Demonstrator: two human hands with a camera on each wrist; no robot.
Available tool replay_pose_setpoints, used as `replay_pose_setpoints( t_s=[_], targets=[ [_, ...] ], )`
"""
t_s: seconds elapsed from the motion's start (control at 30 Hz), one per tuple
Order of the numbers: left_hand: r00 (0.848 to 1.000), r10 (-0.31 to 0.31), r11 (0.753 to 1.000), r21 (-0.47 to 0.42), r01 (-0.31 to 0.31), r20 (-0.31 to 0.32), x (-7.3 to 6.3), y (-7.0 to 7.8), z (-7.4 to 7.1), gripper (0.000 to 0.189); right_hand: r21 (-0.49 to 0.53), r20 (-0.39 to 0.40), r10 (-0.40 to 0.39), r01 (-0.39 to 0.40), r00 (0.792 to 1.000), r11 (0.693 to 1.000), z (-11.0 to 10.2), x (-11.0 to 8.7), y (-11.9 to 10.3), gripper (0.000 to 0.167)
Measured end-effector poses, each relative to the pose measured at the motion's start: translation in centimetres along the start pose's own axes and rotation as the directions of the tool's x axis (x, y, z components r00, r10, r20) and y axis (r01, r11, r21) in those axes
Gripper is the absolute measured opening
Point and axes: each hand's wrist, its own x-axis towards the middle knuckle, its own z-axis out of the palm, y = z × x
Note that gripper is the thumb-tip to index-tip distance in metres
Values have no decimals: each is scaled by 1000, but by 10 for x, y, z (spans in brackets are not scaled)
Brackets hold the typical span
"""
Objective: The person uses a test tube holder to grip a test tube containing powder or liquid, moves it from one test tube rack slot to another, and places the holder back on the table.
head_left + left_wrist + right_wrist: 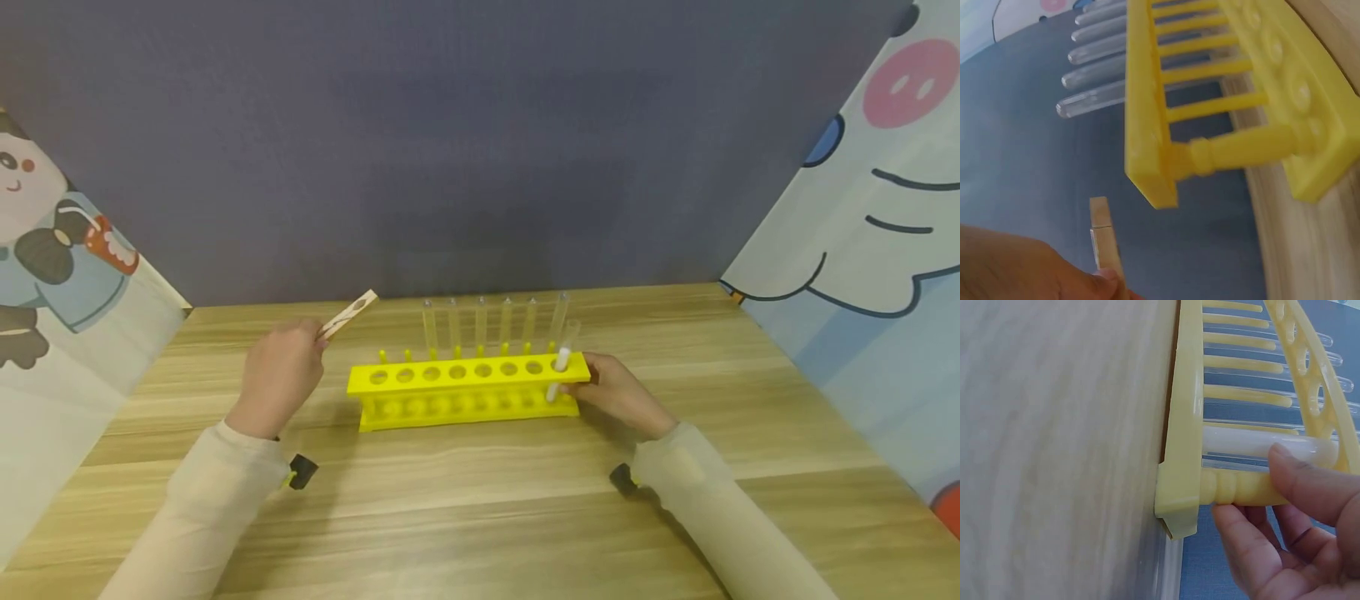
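Observation:
A wooden test tube clamp (351, 314) is held in my left hand (281, 375), its jaws pointing up and right; in the left wrist view the thumb lies against the clamp (1105, 234). The yellow test tube rack (468, 374) stands on the table to the right of that hand. My right hand (626, 396) grips the rack's right end post (1244, 487), with the thumb tip close to the test tube of white contents (1241, 442). That tube (562, 358) stands tilted in the rightmost hole. Several clear test tubes (482, 323) sit upside down on the rear pegs.
The rack's other front holes hold no tubes, and two pegs (383, 357) at its back left are bare. Behind the wood-grain table (465, 517) rises a dark grey panel (480, 150). Cartoon-printed panels (885, 217) flank the table.

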Motion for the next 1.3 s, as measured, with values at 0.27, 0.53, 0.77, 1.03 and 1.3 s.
replay_pose_setpoints(
  t_s=[0.27, 0.53, 0.77, 1.03, 1.3],
  targets=[
    [978, -90, 995, -13, 95, 188, 2, -15, 9, 13, 15, -1, -5, 6, 1000, 1000, 1, -1, 0, 35],
    [910, -143, 990, 45, 136, 389, 1, -30, 30, 13, 16, 4, 1, -1, 1000, 1000, 1, 0, -1, 37],
    [900, -117, 993, 24, 118, 420, -4, -36, 41, 10, 19, 9, -2, 1, 1000, 1000, 2, 0, 0, 38],
    [885, -122, 992, 52, 111, 449, -8, -35, 49, 13, 9, -1, 5, -5, 1000, 1000, 2, 1, 0, 36],
    [870, -160, 987, 88, 134, 467, -8, -28, 47, 14, 3, 3, 0, 0, 1000, 1000, 1, 0, 0, 33]
  ],
)
